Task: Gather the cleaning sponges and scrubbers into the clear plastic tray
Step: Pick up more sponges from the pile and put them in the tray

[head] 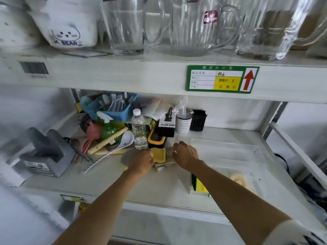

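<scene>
A yellow sponge (pixel 159 154) lies on the lower shelf among striped cloths or scrubbers (pixel 163 166). My left hand (pixel 141 162) is closed on the sponge's left edge. My right hand (pixel 185 154) reaches in from the right with curled fingers touching the same pile; what it grips is hidden. The clear plastic tray (pixel 228 152) sits to the right on the shelf. It holds a green-and-yellow sponge (pixel 199 185) at its near left corner and a pale round scrubber (pixel 239 180), both partly behind my right forearm.
A water bottle (pixel 139 131), a yellow-and-black box (pixel 156 139), a white spoon (pixel 124 141), a green spray bottle (pixel 108 128) and a blue basket (pixel 113 107) crowd the shelf behind the pile. A grey block (pixel 46 152) stands left. Glass jugs (pixel 187 27) fill the upper shelf.
</scene>
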`<state>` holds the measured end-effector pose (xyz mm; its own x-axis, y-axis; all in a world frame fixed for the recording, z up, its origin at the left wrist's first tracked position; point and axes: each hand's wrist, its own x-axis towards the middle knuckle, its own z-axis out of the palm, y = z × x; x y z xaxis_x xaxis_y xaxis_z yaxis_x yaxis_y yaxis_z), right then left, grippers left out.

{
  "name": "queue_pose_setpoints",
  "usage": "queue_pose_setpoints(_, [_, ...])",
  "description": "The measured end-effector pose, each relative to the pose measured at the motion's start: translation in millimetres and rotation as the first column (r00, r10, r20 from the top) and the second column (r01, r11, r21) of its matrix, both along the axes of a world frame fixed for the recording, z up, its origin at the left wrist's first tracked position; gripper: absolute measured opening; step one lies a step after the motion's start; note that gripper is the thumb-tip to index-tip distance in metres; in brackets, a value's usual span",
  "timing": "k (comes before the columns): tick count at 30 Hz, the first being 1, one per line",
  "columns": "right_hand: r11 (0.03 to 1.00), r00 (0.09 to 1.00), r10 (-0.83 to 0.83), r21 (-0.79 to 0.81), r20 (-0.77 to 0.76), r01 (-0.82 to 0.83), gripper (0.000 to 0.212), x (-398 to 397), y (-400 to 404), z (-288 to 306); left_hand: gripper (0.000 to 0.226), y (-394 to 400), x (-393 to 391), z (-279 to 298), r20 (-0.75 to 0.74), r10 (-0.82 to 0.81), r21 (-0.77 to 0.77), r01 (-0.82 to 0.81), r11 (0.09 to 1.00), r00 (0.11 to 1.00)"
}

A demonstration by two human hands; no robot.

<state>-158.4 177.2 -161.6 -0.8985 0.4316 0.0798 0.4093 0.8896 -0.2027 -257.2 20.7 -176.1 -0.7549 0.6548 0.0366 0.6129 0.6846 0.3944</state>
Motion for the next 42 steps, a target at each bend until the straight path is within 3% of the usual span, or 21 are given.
queue_pose_setpoints(13, [0.997, 0.991, -0.080, 0.018, 0.109, 0.079, 0.028, -41, 1, -14, 0.016, -70, -68, -22, 0.070, 0.251, -0.023, -0.250, 0.968, 0.966])
queue_pose_setpoints(19, [0.999, 0.989, -0.041, -0.030, 0.143, 0.045, 0.035, -54, -5, -16, 0.023, -51, -66, -28, 0.136, 0.188, 0.027, -0.194, 0.981, 0.973])
queue_pose_setpoints(25, [0.998, 0.996, 0.056, -0.006, 0.067, -0.056, 0.041, -65, -26, -16, 0.042, -24, -57, -33, 0.211, 0.199, 0.012, -0.206, 0.978, 0.957])
queue_pose_setpoints(31, [0.988, 0.975, 0.132, 0.054, 0.181, -0.143, 0.038, -81, -36, -18, 0.044, -37, -63, -40, 0.234, 0.272, 0.022, -0.285, 0.958, 0.933])
queue_pose_setpoints(42, [0.960, 0.911, 0.177, 0.138, 0.374, -0.243, 0.040, -90, -36, -14, 0.044, -45, -55, -33, 0.095, 0.131, 0.003, -0.132, 0.991, 0.987])
